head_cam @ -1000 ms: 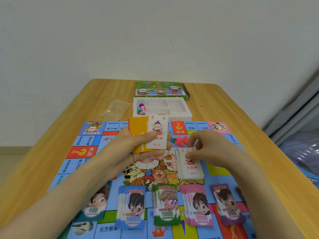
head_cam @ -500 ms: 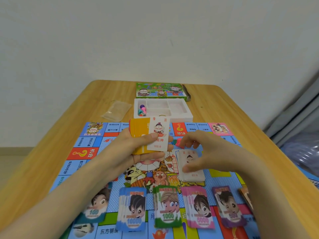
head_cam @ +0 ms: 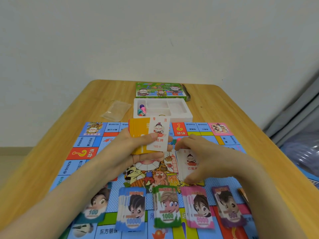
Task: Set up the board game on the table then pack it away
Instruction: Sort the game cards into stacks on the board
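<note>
Game board (head_cam: 89, 152) lies unfolded on the tabletop (head_cam: 224, 107). Above it the left hand (head_cam: 136, 149) curls its fingers (head_cam: 148, 156) round an orange deck (head_cam: 138, 128), thumb pinning a white card (head_cam: 159, 130) to its face. The right hand (head_cam: 212, 157) pinches a white card pile (head_cam: 189, 163) resting on the board, fingers at its far edge, thumb at the near. Five money stacks (head_cam: 166, 209) line the near side; beyond the board sit a white tray (head_cam: 181, 116) and a green box (head_cam: 160, 91).
</note>
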Demonstrator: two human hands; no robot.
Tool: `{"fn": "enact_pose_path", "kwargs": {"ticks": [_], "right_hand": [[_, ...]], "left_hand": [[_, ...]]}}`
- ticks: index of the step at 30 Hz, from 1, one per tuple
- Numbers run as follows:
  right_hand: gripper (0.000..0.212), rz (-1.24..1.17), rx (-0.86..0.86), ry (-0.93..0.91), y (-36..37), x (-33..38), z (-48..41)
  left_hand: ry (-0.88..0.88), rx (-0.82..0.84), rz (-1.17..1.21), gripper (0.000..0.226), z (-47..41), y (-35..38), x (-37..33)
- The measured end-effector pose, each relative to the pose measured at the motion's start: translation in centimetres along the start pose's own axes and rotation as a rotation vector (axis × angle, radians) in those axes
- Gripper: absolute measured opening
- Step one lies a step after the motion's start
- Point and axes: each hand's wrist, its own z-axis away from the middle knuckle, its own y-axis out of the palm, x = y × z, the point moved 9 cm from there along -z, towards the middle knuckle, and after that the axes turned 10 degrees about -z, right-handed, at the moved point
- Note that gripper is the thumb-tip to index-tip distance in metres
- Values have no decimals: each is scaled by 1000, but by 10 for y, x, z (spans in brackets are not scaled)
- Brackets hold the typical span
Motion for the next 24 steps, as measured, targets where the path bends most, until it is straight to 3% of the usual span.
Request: {"fn": "enact_pose_path", "kwargs": {"ticks": [6, 10, 14, 20, 24], "right_hand": [[21, -417, -306, -184, -35, 14, 4], [32, -617, -345, -316, -37, 31, 2], [16, -618, -435, -388, -38, 40, 3], [27, -585, -545, -366, -50, 32, 6], [29, -637, -571, -245, -59, 13, 10]], "left_hand": [[-4, -7, 1, 39, 1, 2, -1], [-7, 11, -3, 38, 2, 5, -2], [-13, 73, -16, 40, 6, 14, -2], [-45, 103, 192, 35, 7, 21, -5], [-21, 114, 160, 35, 6, 20, -5]]}}
